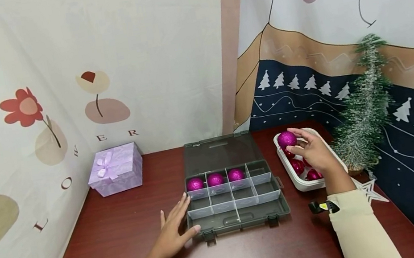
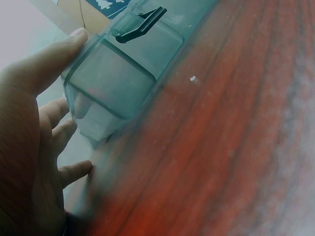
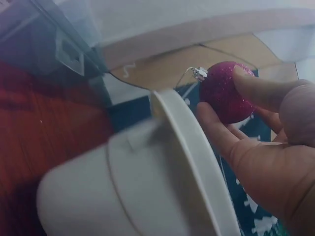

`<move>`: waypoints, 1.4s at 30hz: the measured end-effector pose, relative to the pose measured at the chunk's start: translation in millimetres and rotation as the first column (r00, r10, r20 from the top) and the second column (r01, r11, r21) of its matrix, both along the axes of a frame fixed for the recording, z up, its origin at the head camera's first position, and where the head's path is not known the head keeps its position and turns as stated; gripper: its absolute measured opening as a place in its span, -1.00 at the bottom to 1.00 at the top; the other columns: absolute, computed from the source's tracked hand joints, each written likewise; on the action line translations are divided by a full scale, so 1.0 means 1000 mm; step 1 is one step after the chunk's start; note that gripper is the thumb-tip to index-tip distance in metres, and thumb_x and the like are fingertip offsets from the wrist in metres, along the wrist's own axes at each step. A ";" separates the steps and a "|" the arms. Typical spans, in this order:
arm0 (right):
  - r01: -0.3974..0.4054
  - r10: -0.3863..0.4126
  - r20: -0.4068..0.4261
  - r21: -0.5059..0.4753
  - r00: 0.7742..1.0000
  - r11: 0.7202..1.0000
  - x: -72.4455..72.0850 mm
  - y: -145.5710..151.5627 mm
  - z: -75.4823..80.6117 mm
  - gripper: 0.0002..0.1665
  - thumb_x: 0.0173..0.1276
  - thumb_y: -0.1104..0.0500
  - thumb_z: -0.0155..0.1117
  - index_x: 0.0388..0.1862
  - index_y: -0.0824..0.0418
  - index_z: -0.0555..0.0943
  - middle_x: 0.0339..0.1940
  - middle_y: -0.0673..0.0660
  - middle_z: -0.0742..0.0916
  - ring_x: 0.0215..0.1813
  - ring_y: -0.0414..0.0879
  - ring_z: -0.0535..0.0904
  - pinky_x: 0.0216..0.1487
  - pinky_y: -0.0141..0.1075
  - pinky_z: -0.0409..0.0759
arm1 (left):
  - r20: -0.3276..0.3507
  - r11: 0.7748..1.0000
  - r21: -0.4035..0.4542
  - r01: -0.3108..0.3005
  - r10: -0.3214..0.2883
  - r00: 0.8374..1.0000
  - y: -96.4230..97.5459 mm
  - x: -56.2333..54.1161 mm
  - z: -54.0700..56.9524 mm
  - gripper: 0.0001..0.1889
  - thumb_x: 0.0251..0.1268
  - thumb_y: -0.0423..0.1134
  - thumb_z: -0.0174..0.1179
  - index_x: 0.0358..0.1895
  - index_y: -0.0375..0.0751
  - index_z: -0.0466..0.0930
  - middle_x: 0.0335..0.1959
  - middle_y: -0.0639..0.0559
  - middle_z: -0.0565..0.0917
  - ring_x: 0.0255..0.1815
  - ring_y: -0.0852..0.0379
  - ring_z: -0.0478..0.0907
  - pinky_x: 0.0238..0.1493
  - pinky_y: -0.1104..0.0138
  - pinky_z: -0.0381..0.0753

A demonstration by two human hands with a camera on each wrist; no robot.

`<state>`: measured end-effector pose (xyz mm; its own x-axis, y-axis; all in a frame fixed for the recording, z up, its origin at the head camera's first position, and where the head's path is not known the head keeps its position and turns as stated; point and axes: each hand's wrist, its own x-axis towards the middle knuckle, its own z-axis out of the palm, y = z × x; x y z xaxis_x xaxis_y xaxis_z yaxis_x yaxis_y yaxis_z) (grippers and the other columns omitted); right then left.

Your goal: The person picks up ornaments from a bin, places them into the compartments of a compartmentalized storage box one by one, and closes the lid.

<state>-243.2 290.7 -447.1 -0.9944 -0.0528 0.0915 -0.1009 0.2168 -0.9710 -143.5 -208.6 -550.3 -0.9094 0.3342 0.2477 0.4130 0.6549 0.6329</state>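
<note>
**Magenta glitter ball (image 1: 287, 139) pinched by the right hand (image 1: 313, 151) at a white bin (image 1: 303, 185)**

The right thumb and fingers pinch the ball from opposite sides, its silver cap (image 3: 200, 73) and wire loop exposed in the right wrist view. The ball is held above the far left part of the bin, in which shiny red balls (image 1: 298, 167) lie. The left hand (image 1: 174, 229) has its fingers spread and straight, touching the left side of a grey translucent case (image 1: 259, 213); its thumb rests at the near left corner.

The case stands left of the bin, its lid (image 1: 221, 156) laid back on the far side. Three similar glitter balls (image 1: 215, 179) occupy the three left compartments of the far row, one in each. Two latches (image 1: 272, 220) project from the near edge.

Farther out on the red-brown table (image 1: 117, 256) are a lilac gift box (image 1: 116, 170) at far left, a frosted miniature tree (image 1: 367, 112) right of the bin, and a white star (image 1: 370, 190) beside the right sleeve (image 1: 358, 227). A printed cloth (image 1: 164, 63) hangs behind.
</note>
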 end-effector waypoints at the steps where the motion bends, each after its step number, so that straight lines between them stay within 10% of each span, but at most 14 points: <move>1: -0.002 0.002 -0.006 0.018 1.000 1.000 0.000 -0.003 0.000 -0.23 0.60 0.23 0.40 0.69 0.19 0.37 0.54 0.29 0.44 0.14 -0.47 0.64 0.11 -0.53 0.74 | -0.002 1.000 -0.001 -0.001 0.001 1.000 0.000 0.000 0.000 -0.04 0.36 0.13 0.43 0.75 -0.04 0.24 0.80 -0.12 0.22 0.70 -0.50 0.26 0.47 -0.75 -0.41; 11: -0.061 0.081 -0.106 0.174 0.991 0.983 0.001 -0.034 -0.009 -0.32 0.58 0.37 0.35 0.60 0.39 0.41 0.42 0.50 0.55 0.38 0.42 0.63 0.11 -0.67 0.59 | 0.019 1.000 0.003 0.001 -0.001 1.000 0.000 0.000 0.001 -0.03 0.36 0.14 0.43 0.76 -0.01 0.22 0.80 -0.10 0.22 0.71 -0.48 0.25 0.50 -0.72 -0.43; 14: -0.055 0.087 -0.131 0.233 0.987 0.971 0.000 -0.042 -0.013 -0.33 0.57 0.35 0.37 0.59 0.39 0.43 0.41 0.50 0.60 0.34 0.41 0.65 0.17 -0.60 0.60 | 0.019 1.000 0.004 -0.002 0.002 1.000 -0.001 0.001 0.002 -0.03 0.35 0.14 0.43 0.76 -0.03 0.22 0.80 -0.11 0.22 0.71 -0.48 0.25 0.50 -0.72 -0.43; 21: -0.049 0.125 -0.179 0.381 0.976 0.923 0.001 -0.059 -0.019 -0.35 0.56 0.34 0.38 0.56 0.38 0.46 0.39 0.49 0.63 0.33 0.38 0.65 0.45 0.31 0.61 | 0.012 1.000 0.004 0.001 -0.001 1.000 -0.001 0.000 0.002 -0.03 0.35 0.13 0.43 0.76 -0.04 0.23 0.80 -0.11 0.23 0.71 -0.47 0.26 0.49 -0.73 -0.41; 42: -0.138 0.230 -0.090 0.573 0.969 0.808 -0.004 -0.079 -0.016 -0.48 0.59 0.28 0.36 0.44 0.38 0.52 0.23 0.40 0.75 0.08 0.17 0.71 0.23 0.17 0.74 | 0.012 1.000 0.002 -0.005 0.005 1.000 0.000 0.001 0.003 -0.04 0.36 0.12 0.44 0.75 -0.07 0.24 0.80 -0.13 0.23 0.70 -0.50 0.27 0.49 -0.73 -0.41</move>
<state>-247.5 212.2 -463.3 -0.9377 -0.3207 0.1334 -0.3259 0.6793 -0.6575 -142.3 -208.2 -547.7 -0.9141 0.3289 0.2370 0.4017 0.6559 0.6391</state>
